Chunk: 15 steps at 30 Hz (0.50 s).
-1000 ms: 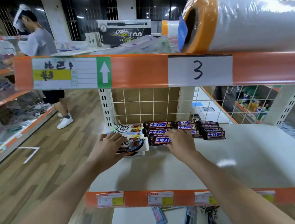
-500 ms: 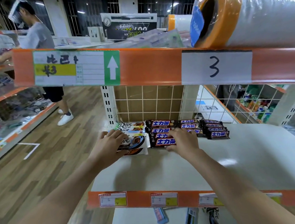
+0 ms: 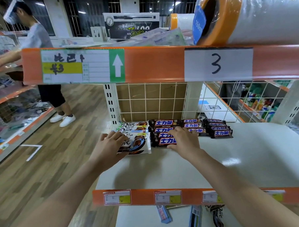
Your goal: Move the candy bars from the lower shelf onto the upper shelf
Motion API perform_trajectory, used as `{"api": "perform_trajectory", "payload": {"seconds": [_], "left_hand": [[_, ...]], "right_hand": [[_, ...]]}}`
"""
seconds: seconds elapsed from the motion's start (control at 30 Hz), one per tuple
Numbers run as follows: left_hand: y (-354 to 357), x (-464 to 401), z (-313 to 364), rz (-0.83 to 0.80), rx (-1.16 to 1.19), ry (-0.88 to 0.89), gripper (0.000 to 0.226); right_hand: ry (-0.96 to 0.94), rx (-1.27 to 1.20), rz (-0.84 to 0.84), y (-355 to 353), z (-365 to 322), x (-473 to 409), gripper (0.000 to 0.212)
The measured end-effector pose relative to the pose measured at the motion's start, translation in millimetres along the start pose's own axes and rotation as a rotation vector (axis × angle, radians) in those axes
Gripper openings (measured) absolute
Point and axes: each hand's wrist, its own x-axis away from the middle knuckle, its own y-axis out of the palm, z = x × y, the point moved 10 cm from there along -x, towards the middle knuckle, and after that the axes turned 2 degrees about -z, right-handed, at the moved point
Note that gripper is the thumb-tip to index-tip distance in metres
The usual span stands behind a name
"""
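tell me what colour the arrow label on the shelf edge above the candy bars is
Green with a white upward arrow, on the orange shelf edge; the head view shows it clearly.

Your single head-worn wide-angle camera looks forward and down, close over the white metal shelf with orange front edge (image 3: 250, 160); both forearms enter from below.
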Motion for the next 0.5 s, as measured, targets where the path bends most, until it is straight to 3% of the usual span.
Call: {"api": "perform_trajectory", "payload": {"seconds": [0.5], "left_hand": [[9.1,4.5,0.9,-0.078,0.051,-0.016,0.045]], "right_hand": [[-0.024,-0.029,0.061,-4.2,-11.3,3.5,0.051]]}}
